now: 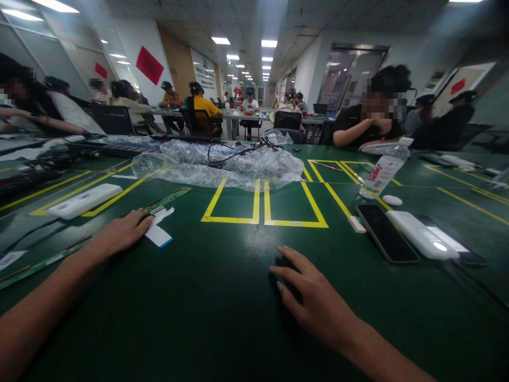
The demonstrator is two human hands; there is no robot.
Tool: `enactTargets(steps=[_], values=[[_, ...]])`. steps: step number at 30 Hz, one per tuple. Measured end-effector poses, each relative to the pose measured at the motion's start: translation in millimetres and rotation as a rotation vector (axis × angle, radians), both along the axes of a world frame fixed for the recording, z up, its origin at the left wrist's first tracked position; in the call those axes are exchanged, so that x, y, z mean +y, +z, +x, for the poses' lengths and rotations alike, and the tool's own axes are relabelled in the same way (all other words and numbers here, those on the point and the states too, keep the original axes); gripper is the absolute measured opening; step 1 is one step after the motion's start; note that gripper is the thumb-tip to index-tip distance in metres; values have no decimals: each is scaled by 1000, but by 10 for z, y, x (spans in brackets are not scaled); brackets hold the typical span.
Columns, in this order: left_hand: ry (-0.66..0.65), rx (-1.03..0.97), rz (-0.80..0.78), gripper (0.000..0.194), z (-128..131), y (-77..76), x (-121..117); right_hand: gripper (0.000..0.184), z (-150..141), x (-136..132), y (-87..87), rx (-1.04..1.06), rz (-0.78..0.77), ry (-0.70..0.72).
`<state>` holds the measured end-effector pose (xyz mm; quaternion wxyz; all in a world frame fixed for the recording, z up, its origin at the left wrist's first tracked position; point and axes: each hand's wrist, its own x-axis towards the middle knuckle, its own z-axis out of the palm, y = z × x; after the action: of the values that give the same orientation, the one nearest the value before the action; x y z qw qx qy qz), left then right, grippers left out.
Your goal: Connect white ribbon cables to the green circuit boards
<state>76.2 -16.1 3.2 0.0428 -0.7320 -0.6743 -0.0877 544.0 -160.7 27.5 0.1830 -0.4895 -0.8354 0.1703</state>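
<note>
My left hand point(123, 232) lies palm down on the dark green table point(222, 297), fingers stretched toward a white flat ribbon cable with a blue end point(158, 232), the fingertips touching its near edge. That cable runs from a long thin green circuit strip point(169, 197). My right hand point(308, 289) rests palm down on bare table to the right, fingers spread, holding nothing.
Yellow tape boxes point(264, 220) mark the table ahead, with crumpled clear plastic and black wires point(222, 162) behind. A white device point(85, 200) lies left. At right lie a black phone point(385, 233), a white device point(421, 233) and a water bottle point(384, 172). Other people sit around.
</note>
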Motion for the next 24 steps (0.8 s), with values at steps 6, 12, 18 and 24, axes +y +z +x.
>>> enactTargets(steps=[6, 12, 18, 24], values=[[203, 36, -98, 83, -207, 41, 56, 38, 14, -7, -19, -7, -25, -5], [241, 35, -125, 93, -331, -47, 114, 38, 8, -7, -10, -16, -41, 2], [275, 35, -83, 100, -67, 2, -10, 38, -10, -7, 6, -11, -43, 3], [-143, 61, -186, 95, 1102, -10, -405, 40, -19, 0, -17, -43, -37, 7]])
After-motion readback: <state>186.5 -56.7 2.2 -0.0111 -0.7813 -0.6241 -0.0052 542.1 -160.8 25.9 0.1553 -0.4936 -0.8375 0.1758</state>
